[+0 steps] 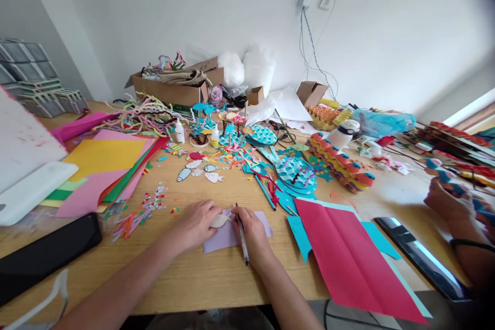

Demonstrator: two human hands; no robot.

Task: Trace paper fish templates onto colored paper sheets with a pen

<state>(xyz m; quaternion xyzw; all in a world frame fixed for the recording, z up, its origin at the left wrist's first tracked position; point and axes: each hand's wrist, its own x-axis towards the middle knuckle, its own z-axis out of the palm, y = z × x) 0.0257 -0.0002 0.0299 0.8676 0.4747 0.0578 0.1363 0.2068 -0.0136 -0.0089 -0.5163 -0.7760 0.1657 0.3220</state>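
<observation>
Left-hand fingers (212, 212) clamp a white fish cutout (219, 221) onto lilac rectangular paper (221, 242); right-hand fingers (236, 211) grip a slim black pen (243, 244). Light paper likely creases: hold edges.

Here I've got a small lilac paper rectangle (221, 242) lying flat on the wooden table (201, 283), with a pale, fish-like paper cutout (219, 221) on top, partly covered. Now a slim, dark plastic pen (242, 240) slants across, its near end past the paper's edge.

We face a plain white wall (193, 10) with a wall socket (327, 0) above a wood-grain desk (193, 286), its right side glossy with light.
</observation>
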